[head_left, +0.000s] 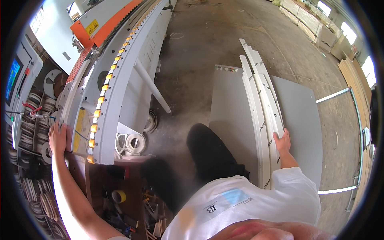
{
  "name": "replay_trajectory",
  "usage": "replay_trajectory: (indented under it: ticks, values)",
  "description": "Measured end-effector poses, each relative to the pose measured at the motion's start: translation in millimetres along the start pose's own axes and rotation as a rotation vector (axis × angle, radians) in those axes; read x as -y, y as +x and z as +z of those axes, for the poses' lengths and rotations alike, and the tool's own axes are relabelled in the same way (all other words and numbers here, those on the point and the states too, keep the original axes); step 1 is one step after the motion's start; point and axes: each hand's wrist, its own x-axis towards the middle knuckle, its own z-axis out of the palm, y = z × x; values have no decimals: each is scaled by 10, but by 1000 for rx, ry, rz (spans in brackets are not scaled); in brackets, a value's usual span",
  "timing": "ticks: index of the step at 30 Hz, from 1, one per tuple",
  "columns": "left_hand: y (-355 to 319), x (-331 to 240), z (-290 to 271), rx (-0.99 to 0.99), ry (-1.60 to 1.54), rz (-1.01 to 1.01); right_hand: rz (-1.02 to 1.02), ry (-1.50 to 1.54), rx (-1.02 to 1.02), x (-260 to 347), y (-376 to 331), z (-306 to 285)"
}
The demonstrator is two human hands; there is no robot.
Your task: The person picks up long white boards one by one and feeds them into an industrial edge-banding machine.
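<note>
Your white shirt [248, 204] fills the view at 6 o'clock. Your right hand [282, 141], at 4 o'clock, rests with fingers curled over the top edge of several narrow white panels [262, 108] standing on edge on a grey board [300, 120]. Your left hand [59, 138], at 9 o'clock, lies spread flat on the end of the edge-banding machine [116, 80]. Risk: the panels lean together unsecured; 1 loose grip could let them fan out and topple. Tape rolls [134, 143] by your feet could trip you.
</note>
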Motion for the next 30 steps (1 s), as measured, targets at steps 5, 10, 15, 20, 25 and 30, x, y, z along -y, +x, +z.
replay_trajectory:
  ticks: [5, 10, 15, 20, 25, 30]
  values:
    - [22, 10, -3, -9, -10, 16, 25, 15, 6, 31, -29, -26]
    - [-11, 25, 13, -27, -14, 32, 44, 28, 44, 49, 6, -55]
    - [4, 34, 3, -3, 47, 15, 39, -1, 49, 38, 15, -25]
    - [-50, -110, -75, -23, -32, -26, 19, -7, 29, 14, -15, -18]
    - [-60, -144, -118, -16, 7, -28, -8, 20, 2, 14, -5, -15]
    - [-55, -55, -80, -35, -21, -20, 37, -26, 51, 66, 18, -27]
